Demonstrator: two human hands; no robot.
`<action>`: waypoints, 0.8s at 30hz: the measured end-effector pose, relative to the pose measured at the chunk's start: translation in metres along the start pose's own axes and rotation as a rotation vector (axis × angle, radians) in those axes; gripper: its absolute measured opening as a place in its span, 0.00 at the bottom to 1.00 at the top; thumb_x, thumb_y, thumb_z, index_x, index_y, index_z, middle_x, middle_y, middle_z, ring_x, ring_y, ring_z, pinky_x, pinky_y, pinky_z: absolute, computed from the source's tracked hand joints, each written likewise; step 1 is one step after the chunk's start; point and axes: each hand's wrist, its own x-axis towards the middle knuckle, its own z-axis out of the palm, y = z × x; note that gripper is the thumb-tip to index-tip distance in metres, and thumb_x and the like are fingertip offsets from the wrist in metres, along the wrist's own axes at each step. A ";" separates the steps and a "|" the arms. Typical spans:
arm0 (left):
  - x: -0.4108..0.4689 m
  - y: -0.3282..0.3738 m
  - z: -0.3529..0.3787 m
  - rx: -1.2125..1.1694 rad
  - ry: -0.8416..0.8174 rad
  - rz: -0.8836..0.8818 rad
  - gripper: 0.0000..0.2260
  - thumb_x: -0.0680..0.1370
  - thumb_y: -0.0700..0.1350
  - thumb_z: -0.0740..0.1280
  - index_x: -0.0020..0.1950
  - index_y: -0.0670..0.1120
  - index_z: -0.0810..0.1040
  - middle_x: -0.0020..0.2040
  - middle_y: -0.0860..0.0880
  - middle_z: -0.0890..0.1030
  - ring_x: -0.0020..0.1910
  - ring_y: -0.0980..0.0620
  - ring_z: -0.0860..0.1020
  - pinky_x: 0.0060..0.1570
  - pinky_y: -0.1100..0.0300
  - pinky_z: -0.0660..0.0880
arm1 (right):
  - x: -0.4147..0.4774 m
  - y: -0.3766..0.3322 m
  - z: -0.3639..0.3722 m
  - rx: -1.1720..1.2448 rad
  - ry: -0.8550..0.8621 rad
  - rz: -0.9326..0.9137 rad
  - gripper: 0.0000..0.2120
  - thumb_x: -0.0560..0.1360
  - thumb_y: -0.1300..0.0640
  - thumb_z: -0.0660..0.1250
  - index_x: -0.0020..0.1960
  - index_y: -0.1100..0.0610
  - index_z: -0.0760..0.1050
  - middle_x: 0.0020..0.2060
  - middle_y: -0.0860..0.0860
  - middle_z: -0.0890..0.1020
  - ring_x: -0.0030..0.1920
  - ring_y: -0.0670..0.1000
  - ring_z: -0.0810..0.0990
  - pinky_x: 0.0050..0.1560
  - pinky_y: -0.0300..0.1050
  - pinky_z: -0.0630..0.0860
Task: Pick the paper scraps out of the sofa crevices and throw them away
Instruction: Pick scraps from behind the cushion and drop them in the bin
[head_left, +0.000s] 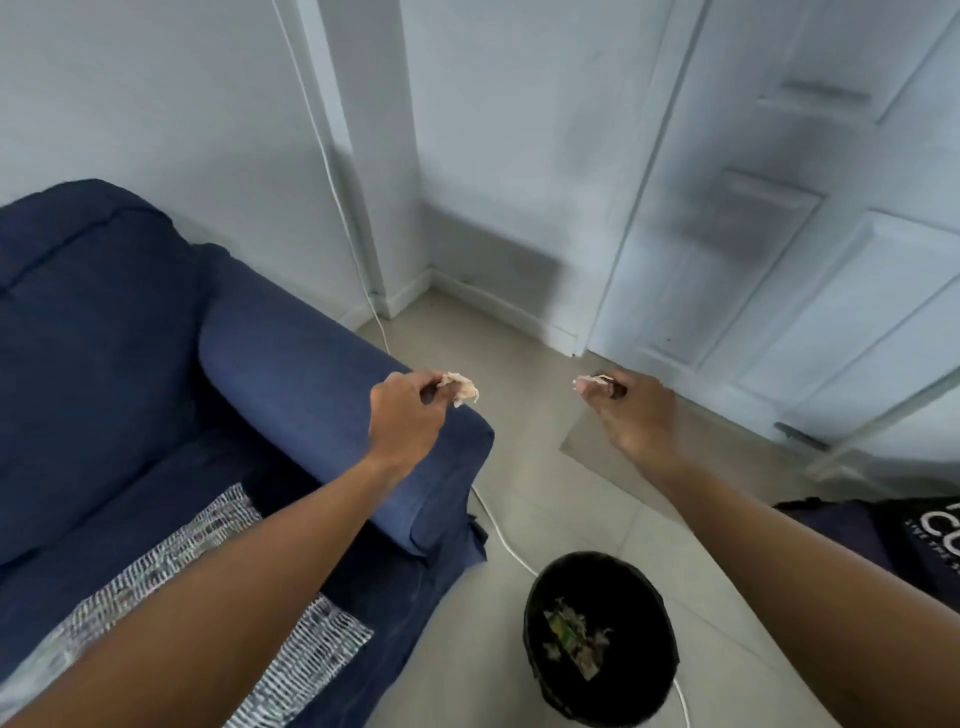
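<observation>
My left hand (408, 413) is raised over the end of the blue sofa's armrest (322, 395) and pinches a crumpled pale paper scrap (461, 388). My right hand (631, 410) is held out over the floor and pinches a smaller paper scrap (589, 382) at its fingertips. The black waste bin (540, 597) stands on the floor below and between both hands, with several scraps (574, 639) lying inside it.
A white cable (498, 525) runs down the wall and across the tiled floor past the bin. A white panelled door (779, 234) stands at the right. A patterned grey cloth (208, 540) lies on the sofa seat. A dark bag (893, 540) sits at the right edge.
</observation>
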 end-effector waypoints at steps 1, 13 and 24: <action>-0.006 -0.001 0.014 0.009 -0.025 -0.006 0.05 0.78 0.47 0.71 0.47 0.48 0.86 0.35 0.54 0.79 0.40 0.67 0.76 0.39 0.77 0.68 | -0.004 0.013 0.000 0.006 -0.012 0.017 0.11 0.73 0.43 0.73 0.43 0.51 0.84 0.34 0.45 0.83 0.38 0.44 0.82 0.36 0.36 0.70; -0.116 -0.051 0.184 0.030 -0.262 -0.025 0.05 0.76 0.46 0.73 0.45 0.45 0.86 0.32 0.55 0.75 0.34 0.53 0.75 0.37 0.61 0.69 | -0.082 0.202 0.029 -0.123 -0.130 0.283 0.15 0.76 0.41 0.70 0.52 0.51 0.85 0.46 0.50 0.86 0.50 0.54 0.82 0.54 0.53 0.77; -0.222 -0.117 0.293 0.064 -0.451 -0.107 0.06 0.76 0.47 0.72 0.47 0.46 0.86 0.37 0.46 0.84 0.40 0.44 0.78 0.40 0.57 0.70 | -0.149 0.335 0.062 -0.191 -0.457 0.586 0.40 0.74 0.34 0.66 0.78 0.48 0.56 0.71 0.57 0.72 0.69 0.63 0.71 0.67 0.62 0.70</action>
